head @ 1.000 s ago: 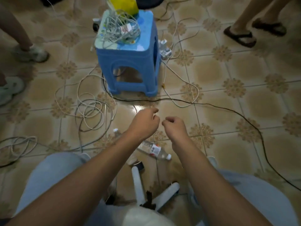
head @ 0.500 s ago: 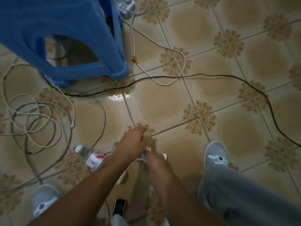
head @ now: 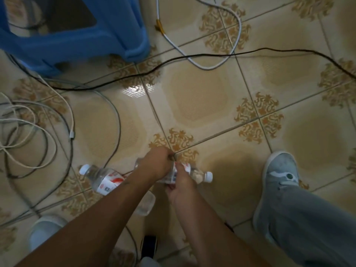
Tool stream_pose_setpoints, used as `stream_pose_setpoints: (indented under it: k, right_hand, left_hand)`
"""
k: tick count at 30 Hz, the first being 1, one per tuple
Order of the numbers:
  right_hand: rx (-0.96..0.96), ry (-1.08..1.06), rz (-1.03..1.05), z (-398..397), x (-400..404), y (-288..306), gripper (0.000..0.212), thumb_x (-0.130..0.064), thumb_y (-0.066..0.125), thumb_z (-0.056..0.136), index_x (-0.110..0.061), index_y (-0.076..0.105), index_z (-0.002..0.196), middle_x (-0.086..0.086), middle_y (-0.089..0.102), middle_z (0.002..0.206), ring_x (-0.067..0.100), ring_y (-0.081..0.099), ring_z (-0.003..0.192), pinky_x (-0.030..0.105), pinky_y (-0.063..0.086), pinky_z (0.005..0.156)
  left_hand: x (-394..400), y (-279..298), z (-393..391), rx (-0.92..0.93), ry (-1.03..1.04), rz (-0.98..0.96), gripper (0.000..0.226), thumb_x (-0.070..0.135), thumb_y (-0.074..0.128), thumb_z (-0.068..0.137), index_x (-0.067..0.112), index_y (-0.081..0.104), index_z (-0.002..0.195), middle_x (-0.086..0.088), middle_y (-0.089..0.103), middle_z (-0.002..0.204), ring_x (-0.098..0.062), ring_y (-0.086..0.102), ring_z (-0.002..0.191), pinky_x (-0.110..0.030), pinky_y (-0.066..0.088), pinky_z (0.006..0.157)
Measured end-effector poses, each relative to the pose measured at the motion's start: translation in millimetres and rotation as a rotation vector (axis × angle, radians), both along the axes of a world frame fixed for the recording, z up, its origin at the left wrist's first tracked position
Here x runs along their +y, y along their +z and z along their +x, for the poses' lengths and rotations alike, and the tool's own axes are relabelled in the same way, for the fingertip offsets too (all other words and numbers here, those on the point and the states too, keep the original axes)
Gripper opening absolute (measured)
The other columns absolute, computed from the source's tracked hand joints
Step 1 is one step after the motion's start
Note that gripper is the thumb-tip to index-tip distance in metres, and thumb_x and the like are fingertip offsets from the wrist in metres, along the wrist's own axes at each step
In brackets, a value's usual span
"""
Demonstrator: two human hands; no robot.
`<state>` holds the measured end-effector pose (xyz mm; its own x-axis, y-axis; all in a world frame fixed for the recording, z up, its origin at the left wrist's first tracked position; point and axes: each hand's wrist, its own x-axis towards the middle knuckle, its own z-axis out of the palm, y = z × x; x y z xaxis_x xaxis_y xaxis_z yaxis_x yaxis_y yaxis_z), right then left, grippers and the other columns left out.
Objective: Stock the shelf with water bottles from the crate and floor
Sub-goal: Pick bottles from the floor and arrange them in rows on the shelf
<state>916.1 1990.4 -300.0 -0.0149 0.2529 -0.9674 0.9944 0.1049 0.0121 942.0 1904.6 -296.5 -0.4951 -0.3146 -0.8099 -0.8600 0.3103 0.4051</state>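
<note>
I judge the stocking barely begun: no shelf or crate is in view. Both my left hand (head: 156, 165) and right hand (head: 180, 186) are curled around one clear plastic water bottle with a red-white label (head: 196, 173) on the patterned tile floor (head: 202, 89). A second matching bottle (head: 100, 177) lies just left of it. Tangled cables (head: 38, 120) crowd that side; right of the bottle, open floor runs to my grey shoe (head: 280, 176).
</note>
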Motion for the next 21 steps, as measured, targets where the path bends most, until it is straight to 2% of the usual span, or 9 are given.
stream_pose_setpoints:
  k: [3, 5, 7, 9, 13, 15, 17, 19, 21]
  right_hand:
    - [0.109, 0.033, 0.026, 3, -1, 2, 0.055, -0.022, 0.084, 0.073, -0.008, 0.059, 0.120, 0.014, 0.066, 0.112, 0.034, 0.066, 0.097, 0.053, 0.055, 0.087]
    - [0.255, 0.119, 0.076, -6, 3, 13, 0.057, -0.015, 0.086, 0.070, -0.008, 0.061, 0.121, 0.010, 0.069, 0.111, 0.030, 0.068, 0.095, 0.044, 0.056, 0.088]
    - [0.369, 0.252, 0.048, -19, 9, 31, 0.052, -0.012, 0.082, 0.075, -0.009, 0.060, 0.122, 0.007, 0.068, 0.114, 0.028, 0.067, 0.101, 0.034, 0.054, 0.089]
    - [0.453, 0.289, -0.013, -37, 12, 55, 0.053, -0.012, 0.081, 0.077, -0.008, 0.059, 0.126, 0.007, 0.068, 0.118, 0.026, 0.067, 0.103, 0.036, 0.053, 0.094]
    - [0.569, 0.255, -0.109, -83, 18, 111, 0.048, -0.008, 0.079, 0.078, -0.010, 0.062, 0.123, 0.010, 0.071, 0.110, 0.022, 0.069, 0.092, 0.032, 0.058, 0.079]
    - [0.647, 0.295, -0.106, -112, 27, 149, 0.044, -0.012, 0.081, 0.077, -0.010, 0.063, 0.117, 0.008, 0.071, 0.104, 0.021, 0.068, 0.088, 0.032, 0.056, 0.075]
    - [0.724, 0.318, -0.099, -141, 42, 186, 0.043, -0.016, 0.081, 0.076, -0.012, 0.061, 0.113, 0.005, 0.069, 0.101, 0.022, 0.066, 0.088, 0.032, 0.052, 0.077]
    - [0.810, 0.309, -0.098, -168, 63, 223, 0.044, -0.021, 0.084, 0.072, -0.015, 0.060, 0.109, 0.003, 0.070, 0.098, 0.022, 0.067, 0.089, 0.038, 0.056, 0.084]
    - [0.924, 0.262, -0.088, -194, 91, 266, 0.043, -0.023, 0.085, 0.067, -0.018, 0.062, 0.103, 0.000, 0.072, 0.092, 0.020, 0.070, 0.085, 0.043, 0.057, 0.084]
  left_hand:
    - [6, 11, -1, -0.001, 0.023, 0.049, 0.036, 0.009, 0.052, 0.086, 0.013, 0.067, 0.119, -0.010, 0.064, 0.122, -0.025, 0.060, 0.111, -0.033, 0.047, 0.096]
    - [8, 22, -1, 0.011, 0.058, 0.054, 0.036, 0.011, 0.051, 0.088, 0.013, 0.065, 0.121, -0.011, 0.063, 0.125, -0.026, 0.058, 0.113, -0.033, 0.046, 0.096]
    - [8, 37, -8, 0.047, 0.098, 0.063, 0.034, 0.011, 0.048, 0.090, 0.012, 0.065, 0.119, -0.011, 0.064, 0.123, -0.026, 0.058, 0.113, -0.032, 0.045, 0.095]
    - [6, 58, -24, 0.099, 0.121, 0.070, 0.034, 0.009, 0.047, 0.089, 0.011, 0.065, 0.118, -0.011, 0.064, 0.121, -0.027, 0.057, 0.113, -0.030, 0.043, 0.093]
    - [4, 115, -70, 0.222, 0.074, 0.060, 0.040, 0.002, 0.049, 0.084, 0.015, 0.065, 0.119, -0.007, 0.065, 0.121, -0.023, 0.057, 0.113, -0.027, 0.044, 0.090]
    - [8, 145, -96, 0.290, 0.058, 0.062, 0.043, 0.004, 0.047, 0.081, 0.017, 0.065, 0.118, -0.005, 0.065, 0.121, -0.021, 0.057, 0.113, -0.026, 0.044, 0.091]
    - [18, 180, -128, 0.370, 0.025, 0.045, 0.047, 0.007, 0.044, 0.076, 0.015, 0.065, 0.117, -0.006, 0.066, 0.119, -0.022, 0.058, 0.112, -0.025, 0.044, 0.091]
    - [36, 221, -162, 0.463, -0.010, 0.038, 0.051, 0.007, 0.041, 0.071, 0.013, 0.067, 0.115, -0.007, 0.067, 0.116, -0.022, 0.059, 0.108, -0.024, 0.044, 0.090]
    - [63, 264, -196, 0.560, -0.052, 0.039, 0.057, 0.010, 0.036, 0.064, 0.013, 0.069, 0.110, -0.005, 0.069, 0.110, -0.018, 0.061, 0.102, -0.020, 0.045, 0.085]
